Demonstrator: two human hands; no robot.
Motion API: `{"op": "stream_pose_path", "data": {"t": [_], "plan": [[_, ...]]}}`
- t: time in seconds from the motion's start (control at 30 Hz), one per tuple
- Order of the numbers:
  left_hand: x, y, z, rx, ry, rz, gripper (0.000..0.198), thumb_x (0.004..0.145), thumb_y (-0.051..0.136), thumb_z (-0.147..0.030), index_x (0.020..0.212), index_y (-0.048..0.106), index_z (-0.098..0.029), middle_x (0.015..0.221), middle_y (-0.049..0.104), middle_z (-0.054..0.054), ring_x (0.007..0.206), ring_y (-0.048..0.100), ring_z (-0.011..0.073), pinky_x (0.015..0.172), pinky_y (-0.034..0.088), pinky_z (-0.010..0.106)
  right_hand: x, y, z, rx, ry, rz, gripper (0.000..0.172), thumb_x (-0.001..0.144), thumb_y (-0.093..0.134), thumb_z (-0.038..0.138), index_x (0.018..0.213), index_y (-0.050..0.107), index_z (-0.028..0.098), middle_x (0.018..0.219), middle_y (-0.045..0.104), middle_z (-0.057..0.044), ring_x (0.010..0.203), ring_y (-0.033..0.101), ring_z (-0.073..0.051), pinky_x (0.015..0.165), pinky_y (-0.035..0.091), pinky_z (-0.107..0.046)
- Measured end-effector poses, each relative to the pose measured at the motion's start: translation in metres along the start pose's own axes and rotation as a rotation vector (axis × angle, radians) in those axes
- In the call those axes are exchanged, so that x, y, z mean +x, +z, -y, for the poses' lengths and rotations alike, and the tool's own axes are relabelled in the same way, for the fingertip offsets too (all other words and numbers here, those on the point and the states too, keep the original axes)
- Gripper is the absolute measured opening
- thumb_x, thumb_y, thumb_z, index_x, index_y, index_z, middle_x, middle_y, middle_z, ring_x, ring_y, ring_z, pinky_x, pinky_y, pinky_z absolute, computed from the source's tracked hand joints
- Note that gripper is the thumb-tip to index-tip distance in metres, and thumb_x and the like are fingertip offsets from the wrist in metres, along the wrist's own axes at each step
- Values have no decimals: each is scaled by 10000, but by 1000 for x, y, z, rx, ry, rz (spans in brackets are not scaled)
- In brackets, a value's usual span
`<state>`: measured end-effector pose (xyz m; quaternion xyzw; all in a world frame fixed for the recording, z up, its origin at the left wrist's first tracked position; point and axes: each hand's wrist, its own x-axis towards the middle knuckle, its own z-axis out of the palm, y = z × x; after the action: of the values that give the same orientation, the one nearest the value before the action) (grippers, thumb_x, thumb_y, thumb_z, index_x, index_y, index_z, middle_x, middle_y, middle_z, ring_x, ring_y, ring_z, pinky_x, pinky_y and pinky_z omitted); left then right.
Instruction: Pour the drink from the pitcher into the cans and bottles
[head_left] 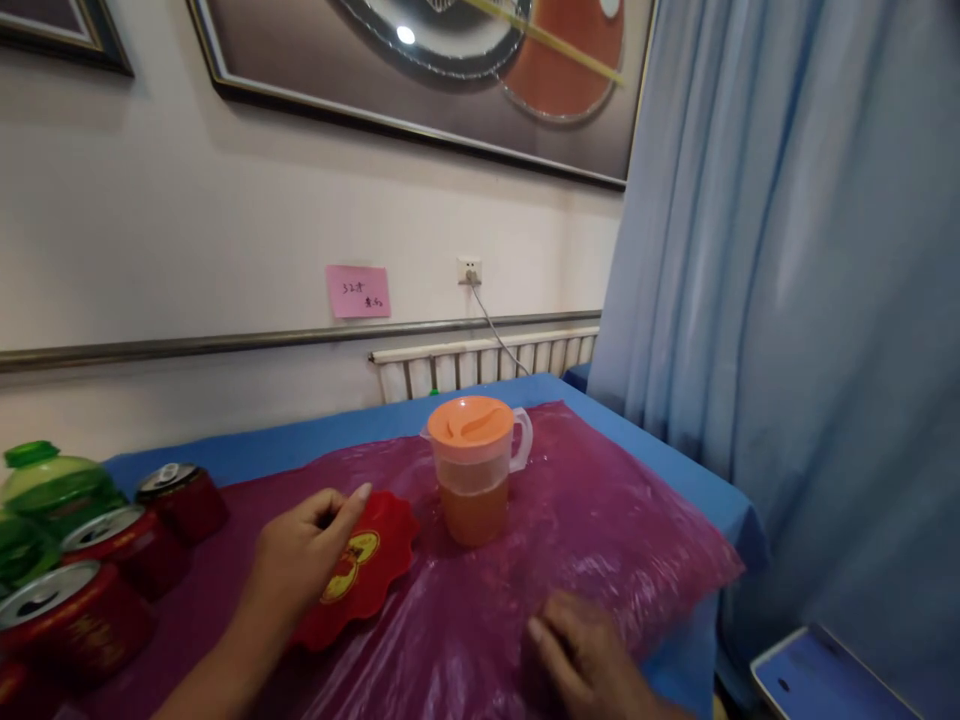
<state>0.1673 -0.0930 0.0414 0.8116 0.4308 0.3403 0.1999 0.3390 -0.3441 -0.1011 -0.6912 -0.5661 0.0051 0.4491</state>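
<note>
My left hand [311,545] is above the left part of a red scalloped plate [390,540] with a yellow print in its middle. Its fingers are curled and the thumb points up to the right; nothing shows in the grip. My right hand [581,650] is low on the purple plastic sheet [637,530], fingers bent in, with nothing visible between them. Between and beyond both hands stands a clear pitcher [472,500] of orange-brown liquid. An orange lid [471,422] covers it, and its handle faces right.
Several red drink cans [127,545] and green bottles [56,490] stand at the left. Blue cloth [697,470] shows beyond the sheet. A blue curtain [810,300] hangs at the right, above a blue-screened device [825,680]. A radiator [480,365] is behind the table.
</note>
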Motion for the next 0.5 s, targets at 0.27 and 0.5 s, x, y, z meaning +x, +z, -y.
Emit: {"op": "stream_pose_path", "data": {"t": [0.27, 0.5], "plan": [[-34, 11, -21, -13, 152, 224, 374, 784, 555, -571, 762, 705, -229, 701, 727, 11, 622, 663, 198, 571, 474, 264, -9, -80, -80, -236, 229, -241, 317, 995, 445, 371, 1041, 702, 191, 1167, 708, -124, 1103, 654, -259, 979, 487, -414], [-89, 23, -17, -64, 231, 214, 294, 835, 597, -481, 959, 740, -256, 913, 800, 33, 798, 757, 212, 696, 598, 256, 8, -84, -106, -331, 239, -125, 337, 959, 461, 337, 1049, 739, 170, 1244, 687, -139, 1156, 640, -274, 1025, 475, -450]]}}
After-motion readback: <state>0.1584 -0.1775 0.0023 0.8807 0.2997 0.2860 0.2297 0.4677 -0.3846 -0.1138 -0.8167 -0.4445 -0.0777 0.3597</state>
